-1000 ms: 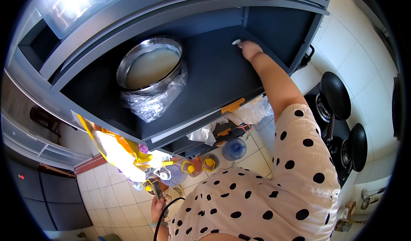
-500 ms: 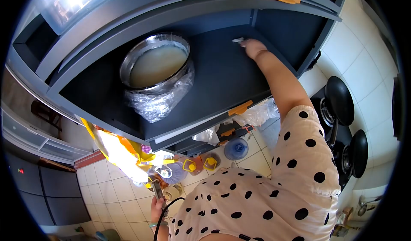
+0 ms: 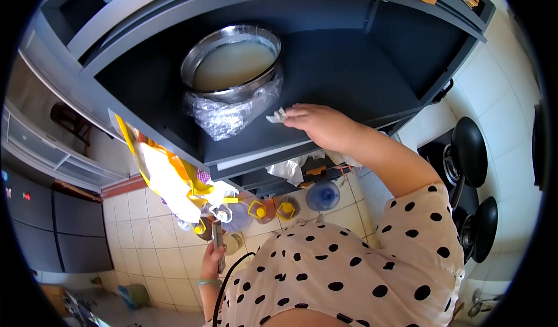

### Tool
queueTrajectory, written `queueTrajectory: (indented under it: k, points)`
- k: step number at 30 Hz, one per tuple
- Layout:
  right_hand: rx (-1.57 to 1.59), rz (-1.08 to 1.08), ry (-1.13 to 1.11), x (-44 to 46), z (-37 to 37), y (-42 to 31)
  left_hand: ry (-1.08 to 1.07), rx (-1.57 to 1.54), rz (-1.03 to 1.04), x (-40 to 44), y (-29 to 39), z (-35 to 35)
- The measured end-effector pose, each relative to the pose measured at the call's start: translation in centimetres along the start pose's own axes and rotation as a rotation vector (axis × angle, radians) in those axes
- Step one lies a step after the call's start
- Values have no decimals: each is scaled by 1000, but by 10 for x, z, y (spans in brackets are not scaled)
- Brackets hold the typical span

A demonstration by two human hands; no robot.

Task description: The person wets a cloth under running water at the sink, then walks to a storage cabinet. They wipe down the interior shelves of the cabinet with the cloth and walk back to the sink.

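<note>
My right hand [image 3: 317,123] is closed on a small crumpled white tissue [image 3: 278,116], held near the front edge of the dark grey shelf [image 3: 349,65]. To its left on the shelf stands a metal pot [image 3: 203,59] with cloudy, pale liquid in it. Crumpled clear plastic wrap [image 3: 226,115] lies bunched against the pot's front. Down by my side, my left hand [image 3: 213,262] grips a slim, flat grey object [image 3: 218,240], seen nearly edge-on, so its kind is unclear.
Below the shelf, several bottles with yellow handles [image 3: 285,211] and a blue water jug [image 3: 323,196] stand on the tiled floor. Yellow and white bags [image 3: 160,170] hang at the left corner. Two black pans [image 3: 469,152] rest on the stove at right.
My right hand has come from the shelf's back right toward the front and left, with the tissue still in it. The view has shifted slightly. My left hand keeps its hold.
</note>
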State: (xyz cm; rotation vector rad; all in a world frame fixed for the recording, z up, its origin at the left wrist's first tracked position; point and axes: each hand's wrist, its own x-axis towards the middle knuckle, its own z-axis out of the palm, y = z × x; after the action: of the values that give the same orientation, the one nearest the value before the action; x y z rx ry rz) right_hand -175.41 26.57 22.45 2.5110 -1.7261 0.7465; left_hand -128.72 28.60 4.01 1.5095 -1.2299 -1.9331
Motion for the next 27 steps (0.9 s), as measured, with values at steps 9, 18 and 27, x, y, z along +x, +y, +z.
queueTrajectory:
  k: [9,18,27]
  points:
    - [-419,790,4,-87,-75,93,29,16,-34,-18,-27,5]
    - [-166,239,-6,7,-2,-42,207,76,-121,-73,-33,11]
    - [508,-238,-24,77,76,-201,277,-57,-143,-122,-60,-66]
